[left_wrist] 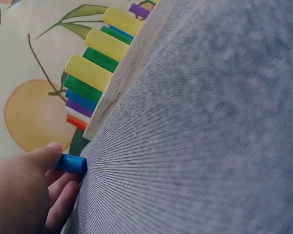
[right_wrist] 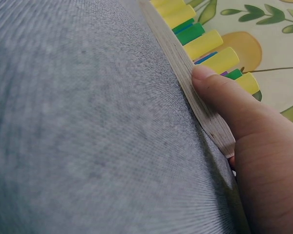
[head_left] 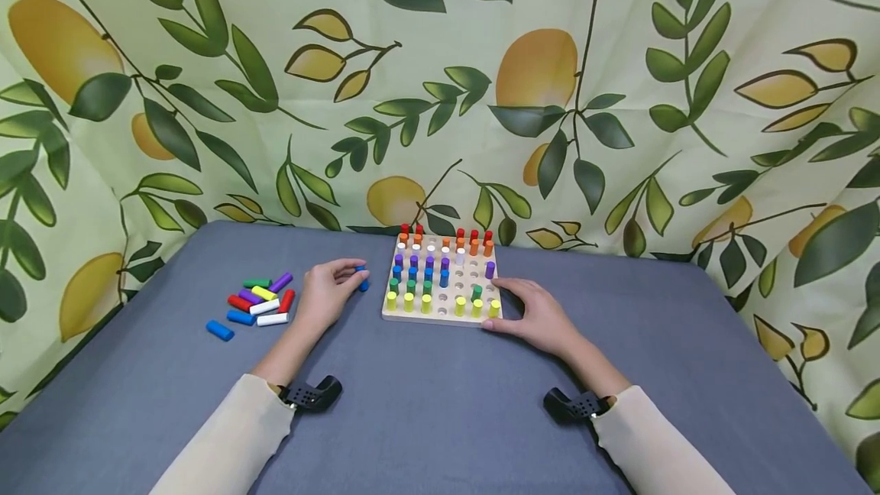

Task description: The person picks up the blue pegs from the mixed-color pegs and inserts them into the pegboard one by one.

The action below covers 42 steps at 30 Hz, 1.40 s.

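Between the thumb and fingers of my left hand (head_left: 330,289) is a blue peg (left_wrist: 73,164), its lower end right at the cloth, just left of the wooden pegboard (head_left: 412,318). The board carries rows of coloured pegs, with yellow pegs (head_left: 426,304) along the front and red ones (head_left: 474,234) at the back. Bare holes (head_left: 459,290) show mostly in its right half. My right hand (head_left: 539,319) holds the board at its front right corner, the thumb (right_wrist: 217,87) against the front edge and the other fingers along the right side, largely hidden in the right wrist view.
Left of my left forearm lies a loose pile of pegs in several colours, among them a white peg (head_left: 273,319) and a green peg (head_left: 257,283). One blue peg (head_left: 220,330) lies nearer the front. A grey cloth (head_left: 440,411) covers the table; a leaf-print curtain (head_left: 440,136) hangs behind.
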### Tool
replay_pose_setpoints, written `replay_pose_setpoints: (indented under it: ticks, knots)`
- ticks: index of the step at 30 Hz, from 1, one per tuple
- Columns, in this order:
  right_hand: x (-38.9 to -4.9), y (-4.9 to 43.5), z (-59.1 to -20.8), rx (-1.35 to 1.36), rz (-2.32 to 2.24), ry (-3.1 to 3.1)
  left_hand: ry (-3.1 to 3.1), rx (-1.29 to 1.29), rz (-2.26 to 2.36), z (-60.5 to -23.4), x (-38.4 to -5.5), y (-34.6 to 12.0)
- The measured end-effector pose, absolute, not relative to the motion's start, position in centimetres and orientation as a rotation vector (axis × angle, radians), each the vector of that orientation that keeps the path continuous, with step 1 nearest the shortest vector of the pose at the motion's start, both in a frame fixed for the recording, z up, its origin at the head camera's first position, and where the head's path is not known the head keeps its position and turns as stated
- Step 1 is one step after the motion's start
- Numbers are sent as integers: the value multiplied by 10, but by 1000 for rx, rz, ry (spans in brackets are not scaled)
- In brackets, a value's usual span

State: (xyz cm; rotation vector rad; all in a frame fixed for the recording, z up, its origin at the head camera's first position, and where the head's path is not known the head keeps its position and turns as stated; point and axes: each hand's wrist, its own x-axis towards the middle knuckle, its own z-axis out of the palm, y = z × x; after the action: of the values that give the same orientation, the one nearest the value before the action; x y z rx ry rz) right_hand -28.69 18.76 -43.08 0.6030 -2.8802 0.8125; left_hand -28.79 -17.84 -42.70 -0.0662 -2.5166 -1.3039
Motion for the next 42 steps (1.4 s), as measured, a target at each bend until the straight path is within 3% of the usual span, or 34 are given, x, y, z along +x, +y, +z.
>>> replay_pose_setpoints:
  ticks: [16, 25, 42]
  knots:
    - [-286, 187, -429, 605, 837, -2877, -2497, -60, -1326, -420, -288, -176]
    - [-287, 187, -429, 615, 831, -2880, -2417, -101, -1318, -399, -287, -163]
    - [-289, 188, -430, 606, 836, -2889, -2362, -269, -1467, -364, -297, -84]
